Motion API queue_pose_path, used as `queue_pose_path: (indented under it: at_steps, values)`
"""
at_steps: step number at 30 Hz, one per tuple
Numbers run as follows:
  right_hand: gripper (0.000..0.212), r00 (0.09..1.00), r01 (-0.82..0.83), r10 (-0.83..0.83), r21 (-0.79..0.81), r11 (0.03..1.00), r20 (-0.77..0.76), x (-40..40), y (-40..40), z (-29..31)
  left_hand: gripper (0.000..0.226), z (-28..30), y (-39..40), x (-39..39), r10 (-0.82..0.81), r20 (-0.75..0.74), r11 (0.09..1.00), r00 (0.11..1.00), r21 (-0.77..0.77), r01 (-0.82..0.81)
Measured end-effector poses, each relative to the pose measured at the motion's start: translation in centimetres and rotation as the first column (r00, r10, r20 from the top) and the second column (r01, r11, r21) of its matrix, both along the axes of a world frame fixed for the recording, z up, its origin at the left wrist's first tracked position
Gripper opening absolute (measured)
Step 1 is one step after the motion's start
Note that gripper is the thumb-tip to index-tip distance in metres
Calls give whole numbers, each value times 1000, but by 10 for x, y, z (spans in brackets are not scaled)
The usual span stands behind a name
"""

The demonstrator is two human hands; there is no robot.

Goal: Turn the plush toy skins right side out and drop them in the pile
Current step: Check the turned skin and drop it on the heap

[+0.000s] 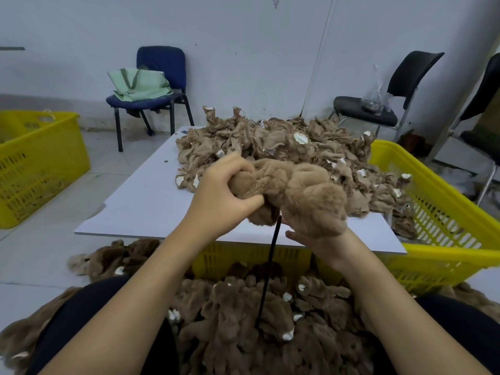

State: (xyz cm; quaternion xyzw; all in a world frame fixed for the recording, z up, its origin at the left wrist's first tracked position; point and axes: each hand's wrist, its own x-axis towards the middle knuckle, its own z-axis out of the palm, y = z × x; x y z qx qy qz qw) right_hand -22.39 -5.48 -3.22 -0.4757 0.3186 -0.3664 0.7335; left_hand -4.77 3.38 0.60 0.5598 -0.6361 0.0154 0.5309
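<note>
A fluffy tan plush skin (297,196) is held up in the air over the near edge of the white table (140,201), fur side outward over most of what shows. The left hand (224,196) has its fingers and thumb curled tight round the skin's left end. The right hand (311,239) sits under the skin's right part, mostly covered by fur, with a few fingertips showing below it; its exact hold cannot be made out. A thin black rod (267,274) runs from beneath the skin down toward the lap.

Farther back on the table lies a heap of inside-out skins (270,139), smooth beige with white patches. Below the arms, on the lap and floor, spreads a pile of furry skins (243,320). Yellow baskets (433,212) stand under and right of the table, another yellow basket (40,163) at left. A blue chair (162,77) with a green bag (140,83) stands by the wall.
</note>
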Motion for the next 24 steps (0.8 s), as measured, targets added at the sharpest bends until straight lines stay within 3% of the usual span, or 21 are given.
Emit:
queue_pose_path:
  at_steps: [2, 5, 9, 11, 13, 15, 17, 19, 24]
  values:
    - [37, 999, -47, 46, -69, 996, -23, 0, 3, 6, 13, -2, 3, 4, 12, -76, 1000, 997, 2, -11]
    - [26, 998, -48, 51, -85, 995, 44, 3, 6, 2, 11, -7, 4, 9, -4, -121, 999, 993, 43, 9]
    - [36, 999, 14, -24, -339, 941, -25, 6, 13, -9, 19, -15, -2, 15, 10, -134, 991, 991, 131, 7]
    - [39, 999, 40, -42, -361, 932, 2, 7, 16, -9, 22, -19, -6, 14, 41, -135, 985, 990, 170, -18]
    - [48, 996, 76, -58, -275, 958, 72, 9, 13, -12, 24, -22, -10, 8, 85, -117, 983, 989, 175, -63]
    - [38, 989, 95, -69, -203, 974, 134, 11, 13, -15, 31, -24, -11, -1, 145, -39, 983, 989, 122, -140]
    - [23, 976, 138, -112, -136, 981, 187, 12, 12, -17, 48, -25, -9, -12, 213, 134, 975, 968, 35, -220]
    - [27, 957, 176, -159, -51, 983, 242, 12, 9, -17, 57, -28, -8, -18, 216, 294, 975, 931, -7, -223]
    - [31, 938, 171, -175, 38, 985, 299, 7, 8, -18, 65, -30, -6, -12, 17, 263, 982, 965, 179, -66]
